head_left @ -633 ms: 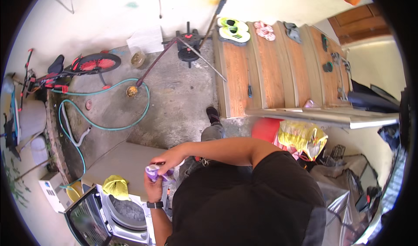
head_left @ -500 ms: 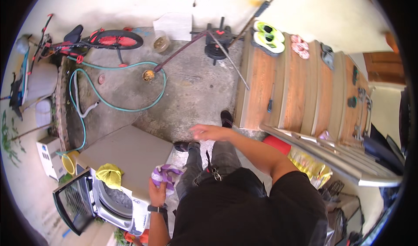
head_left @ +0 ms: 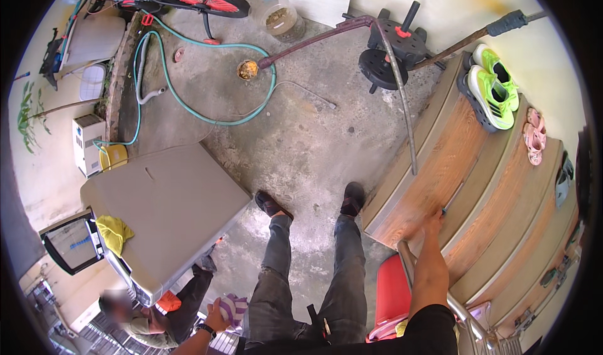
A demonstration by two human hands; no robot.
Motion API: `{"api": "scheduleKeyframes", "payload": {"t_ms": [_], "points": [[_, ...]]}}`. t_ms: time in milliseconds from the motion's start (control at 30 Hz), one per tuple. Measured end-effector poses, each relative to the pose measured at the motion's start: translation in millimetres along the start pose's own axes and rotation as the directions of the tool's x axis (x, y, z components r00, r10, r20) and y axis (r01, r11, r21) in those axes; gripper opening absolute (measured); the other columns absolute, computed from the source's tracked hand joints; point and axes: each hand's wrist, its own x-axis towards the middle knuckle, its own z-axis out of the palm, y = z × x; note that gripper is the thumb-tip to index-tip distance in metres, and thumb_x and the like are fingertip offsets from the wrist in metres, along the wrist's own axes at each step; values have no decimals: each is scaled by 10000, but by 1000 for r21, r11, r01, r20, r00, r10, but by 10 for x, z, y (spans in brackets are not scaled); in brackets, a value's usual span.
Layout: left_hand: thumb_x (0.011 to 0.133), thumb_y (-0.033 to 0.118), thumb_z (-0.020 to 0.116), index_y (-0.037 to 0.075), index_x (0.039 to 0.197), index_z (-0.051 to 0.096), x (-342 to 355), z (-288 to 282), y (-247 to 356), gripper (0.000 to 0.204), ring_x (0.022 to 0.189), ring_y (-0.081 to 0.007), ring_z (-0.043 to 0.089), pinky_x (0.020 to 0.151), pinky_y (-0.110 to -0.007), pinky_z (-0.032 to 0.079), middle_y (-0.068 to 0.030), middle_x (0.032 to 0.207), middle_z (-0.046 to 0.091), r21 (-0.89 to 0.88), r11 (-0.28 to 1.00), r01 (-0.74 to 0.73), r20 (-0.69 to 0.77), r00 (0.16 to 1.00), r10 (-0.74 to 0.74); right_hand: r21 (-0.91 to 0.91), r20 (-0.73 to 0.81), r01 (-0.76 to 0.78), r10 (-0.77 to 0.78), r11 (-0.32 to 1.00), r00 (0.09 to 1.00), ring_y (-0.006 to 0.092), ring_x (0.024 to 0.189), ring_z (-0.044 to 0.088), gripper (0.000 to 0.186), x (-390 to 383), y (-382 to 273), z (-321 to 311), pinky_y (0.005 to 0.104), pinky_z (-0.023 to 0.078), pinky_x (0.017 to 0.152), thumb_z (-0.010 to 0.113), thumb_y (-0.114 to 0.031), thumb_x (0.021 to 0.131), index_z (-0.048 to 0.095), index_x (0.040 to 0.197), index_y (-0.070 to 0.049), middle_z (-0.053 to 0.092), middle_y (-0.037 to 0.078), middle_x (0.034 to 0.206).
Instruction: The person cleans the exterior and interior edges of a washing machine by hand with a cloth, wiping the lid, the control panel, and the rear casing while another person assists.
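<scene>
My left hand [head_left: 215,315] is closed on a purple-and-white striped cloth [head_left: 233,308] beside my left leg. My right hand [head_left: 434,220] reaches down to the lowest wooden step [head_left: 418,173], its fingers on the blue handle of a thin tool [head_left: 444,212] lying there. A metal railing [head_left: 473,331] passes near my right forearm. To my left is the washing machine with a large grey panel [head_left: 163,210], a yellow cloth [head_left: 114,234] at its corner and its open lid [head_left: 70,242] beyond.
Another person [head_left: 144,323] is at lower left, below the machine. A hose [head_left: 201,119] loops over the concrete floor near a bicycle [head_left: 201,2]. Weight plates and bars [head_left: 380,69] lean by the wall. Shoes [head_left: 493,94] sit on the steps; a red object [head_left: 389,286] is under the railing.
My right hand has left the striped cloth and moved right and down to the tool on the step. My left hand still has the cloth. The view has shifted toward the steps.
</scene>
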Motion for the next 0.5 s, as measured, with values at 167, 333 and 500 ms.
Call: {"api": "scheduleKeyframes", "payload": {"t_ms": [167,333,500], "points": [[857,276,783,86,1404,493,83,5,123,647,1175,-495,619,996,-540,518,-292,1245,639,-170,985,19,-190,980,-52,-132,-44,-127,122,983,992,457,1248,586,678,-31,11,-243,521,491,1060,760,-210,917,422,1505,-216,580,268,1361],[999,339,640,128,1469,513,232,-157,631,531,1182,-465,644,972,-523,532,-257,1218,685,-445,890,-99,-280,959,-33,-243,298,48,28,969,954,425,1191,655,639,161,69,-395,518,539,982,724,-241,933,437,1501,-184,643,236,1353],[1057,466,519,139,1570,394,-598,787,693,621,1220,-494,587,1001,-550,512,-245,1370,535,-412,911,33,-267,951,-155,-186,315,130,-66,974,947,435,1072,694,564,-612,937,-673,551,556,913,554,-318,949,457,1474,-138,684,291,1209]]}}
